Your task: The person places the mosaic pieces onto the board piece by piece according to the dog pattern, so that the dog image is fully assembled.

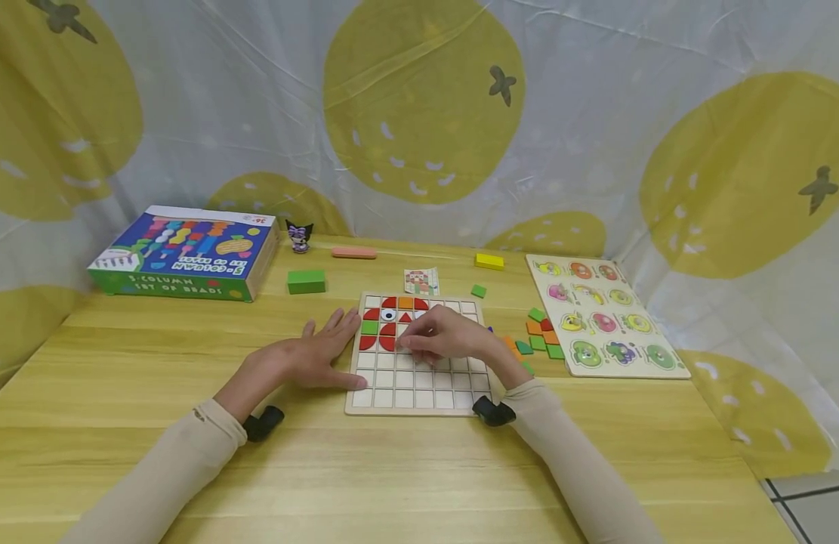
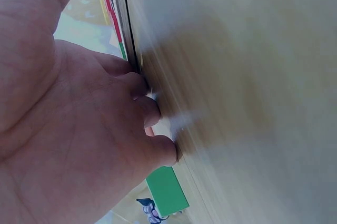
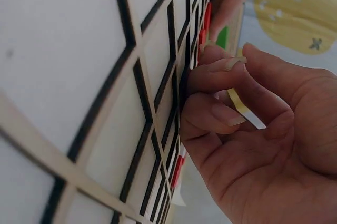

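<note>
A wooden grid board [image 1: 404,397] lies on the table, its upper left squares filled with red quarter-round tiles [image 1: 387,343], a green square [image 1: 369,327], an orange tile [image 1: 405,302] and a round eye tile [image 1: 388,314]. My left hand [image 1: 313,357] rests at the board's left side with fingers spread, the thumb tip on its edge. Over the board's middle, my right hand [image 1: 446,333] has bent fingers, the fingertips right at the squares beside the red tiles. In the right wrist view its fingers [image 3: 210,118] meet the board; I cannot tell whether they pinch a tile.
Behind the board lies a small picture card [image 1: 421,281]. Loose tiles [image 1: 537,343] sit to the right, next to a fruit puzzle board [image 1: 633,366]. A bead-set box [image 1: 181,253], green block [image 1: 306,282], figurine [image 1: 299,236], pink stick [image 1: 354,253] and yellow block [image 1: 489,261] stand farther back.
</note>
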Demonstrator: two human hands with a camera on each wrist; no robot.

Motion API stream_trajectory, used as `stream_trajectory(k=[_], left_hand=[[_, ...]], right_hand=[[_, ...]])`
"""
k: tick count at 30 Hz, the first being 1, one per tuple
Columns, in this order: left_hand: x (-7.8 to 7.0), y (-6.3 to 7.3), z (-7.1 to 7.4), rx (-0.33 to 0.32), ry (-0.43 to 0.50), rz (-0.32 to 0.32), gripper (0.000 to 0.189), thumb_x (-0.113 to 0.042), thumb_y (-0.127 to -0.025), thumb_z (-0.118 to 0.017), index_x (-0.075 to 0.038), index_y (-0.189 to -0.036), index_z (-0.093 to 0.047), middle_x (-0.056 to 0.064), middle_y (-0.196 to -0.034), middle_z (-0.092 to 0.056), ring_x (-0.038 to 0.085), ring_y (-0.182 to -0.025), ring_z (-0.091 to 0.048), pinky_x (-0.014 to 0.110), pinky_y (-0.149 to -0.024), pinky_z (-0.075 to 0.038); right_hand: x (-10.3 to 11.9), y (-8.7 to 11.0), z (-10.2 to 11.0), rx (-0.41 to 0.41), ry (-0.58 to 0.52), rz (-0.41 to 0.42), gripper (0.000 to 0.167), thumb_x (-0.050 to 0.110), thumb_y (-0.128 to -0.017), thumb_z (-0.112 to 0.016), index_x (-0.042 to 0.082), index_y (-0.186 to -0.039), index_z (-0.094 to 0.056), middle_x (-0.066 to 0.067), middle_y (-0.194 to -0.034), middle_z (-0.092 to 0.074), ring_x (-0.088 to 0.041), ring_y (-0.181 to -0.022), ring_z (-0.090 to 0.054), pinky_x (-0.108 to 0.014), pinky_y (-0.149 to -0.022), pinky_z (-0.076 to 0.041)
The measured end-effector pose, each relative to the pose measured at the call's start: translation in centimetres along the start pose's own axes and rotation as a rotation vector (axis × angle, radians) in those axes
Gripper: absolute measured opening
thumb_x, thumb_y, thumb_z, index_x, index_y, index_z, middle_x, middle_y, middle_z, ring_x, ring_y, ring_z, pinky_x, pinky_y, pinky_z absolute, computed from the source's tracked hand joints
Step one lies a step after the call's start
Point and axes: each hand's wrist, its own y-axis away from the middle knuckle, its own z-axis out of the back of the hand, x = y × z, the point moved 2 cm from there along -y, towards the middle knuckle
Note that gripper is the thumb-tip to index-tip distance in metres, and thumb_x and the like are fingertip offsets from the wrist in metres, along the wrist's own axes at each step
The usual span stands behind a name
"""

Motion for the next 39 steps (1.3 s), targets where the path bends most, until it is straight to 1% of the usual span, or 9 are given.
stream_trajectory(k=[7, 14, 19, 22, 29, 31, 34, 36, 39], left_hand=[[0.1, 0.1, -0.1, 0.000, 0.005, 0.003, 0.132, -0.084, -0.087, -0.066, -0.010, -0.174, 0.000, 0.009, -0.181, 0.012, 0.033, -0.167, 0.013, 0.066, -0.130, 0.009], [0.0, 0.1, 0.0, 0.000, 0.007, -0.011, 0.129, -0.081, -0.090, -0.067, -0.010, -0.174, 0.001, 0.008, -0.181, 0.013, 0.033, -0.167, 0.014, 0.067, -0.129, 0.010], [0.1, 0.0, 0.0, 0.001, 0.011, 0.002, 0.135, -0.087, -0.085, -0.064, -0.009, -0.174, 0.001, 0.008, -0.181, 0.013, 0.033, -0.167, 0.014, 0.067, -0.130, 0.009], [0.1, -0.1, -0.1, 0.006, 0.015, 0.000, 0.136, -0.088, -0.085, -0.064, -0.009, -0.173, 0.001, 0.009, -0.181, 0.013, 0.033, -0.166, 0.015, 0.066, -0.130, 0.010], [0.2, -0.1, -0.2, -0.002, 0.007, -0.011, 0.134, -0.085, -0.086, -0.065, -0.007, -0.173, 0.000, 0.010, -0.181, 0.013, 0.034, -0.166, 0.014, 0.066, -0.129, 0.010], [0.2, 0.0, -0.2, -0.006, 0.007, -0.006, 0.133, -0.084, -0.087, -0.066, -0.008, -0.174, 0.000, 0.008, -0.181, 0.013, 0.033, -0.167, 0.014, 0.066, -0.130, 0.009], [0.1, 0.0, -0.1, -0.006, 0.009, -0.004, 0.131, -0.083, -0.088, -0.066, -0.010, -0.174, 0.000, 0.007, -0.181, 0.013, 0.032, -0.167, 0.014, 0.066, -0.130, 0.009], [0.2, 0.0, -0.2, -0.003, 0.007, -0.003, 0.131, -0.084, -0.088, -0.066, -0.010, -0.174, 0.001, 0.007, -0.181, 0.013, 0.032, -0.167, 0.014, 0.065, -0.130, 0.009], [0.4, -0.1, -0.2, -0.002, 0.004, -0.003, 0.133, -0.086, -0.086, -0.065, -0.010, -0.174, 0.001, 0.007, -0.181, 0.013, 0.032, -0.166, 0.015, 0.066, -0.130, 0.010]], right_hand=[[-1.5, 1.4, 2.9, -0.106, 0.031, -0.027, 0.019, 0.016, -0.105, -0.073, 0.002, -0.115, -0.081, -0.004, -0.090, -0.074, -0.017, -0.071, -0.060, -0.024, -0.069, -0.051], [-4.9, 4.3, 7.1, -0.395, 0.085, -0.128, 0.019, 0.011, -0.101, -0.078, 0.000, -0.117, -0.081, -0.012, -0.102, -0.077, -0.026, -0.078, -0.063, -0.029, -0.069, -0.054], [-7.2, 4.8, 8.4, -0.521, 0.154, -0.160, 0.033, 0.008, -0.103, -0.073, -0.002, -0.135, -0.073, -0.020, -0.110, -0.071, -0.033, -0.094, -0.070, -0.029, -0.075, -0.055], [-8.1, 4.8, 8.7, -0.486, 0.222, -0.146, 0.038, 0.002, -0.106, -0.065, -0.004, -0.143, -0.066, -0.022, -0.111, -0.065, -0.035, -0.092, -0.067, -0.032, -0.073, -0.051], [-8.3, 5.0, 9.0, -0.340, 0.302, -0.197, 0.042, -0.001, -0.109, -0.048, -0.002, -0.150, -0.060, -0.013, -0.084, -0.046, -0.023, -0.074, -0.035, -0.036, -0.070, -0.034], [-8.0, 5.2, 9.3, -0.342, 0.309, -0.200, 0.041, 0.000, -0.109, -0.048, -0.002, -0.147, -0.064, -0.019, -0.091, -0.056, -0.023, -0.071, -0.036, -0.036, -0.069, -0.037], [-7.8, 5.4, 9.6, -0.359, 0.316, -0.171, 0.038, -0.001, -0.110, -0.049, -0.005, -0.143, -0.066, -0.034, -0.120, -0.062, -0.029, -0.074, -0.051, -0.040, -0.072, -0.048], [-7.7, 5.4, 9.6, -0.352, 0.329, -0.130, 0.037, -0.002, -0.109, -0.051, -0.006, -0.143, -0.065, -0.036, -0.146, -0.054, -0.037, -0.089, -0.063, -0.047, -0.081, -0.055], [-7.7, 5.2, 9.3, -0.320, 0.344, -0.063, 0.039, -0.005, -0.108, -0.055, -0.007, -0.146, -0.062, -0.033, -0.157, -0.050, -0.046, -0.109, -0.069, -0.052, -0.093, -0.058]])
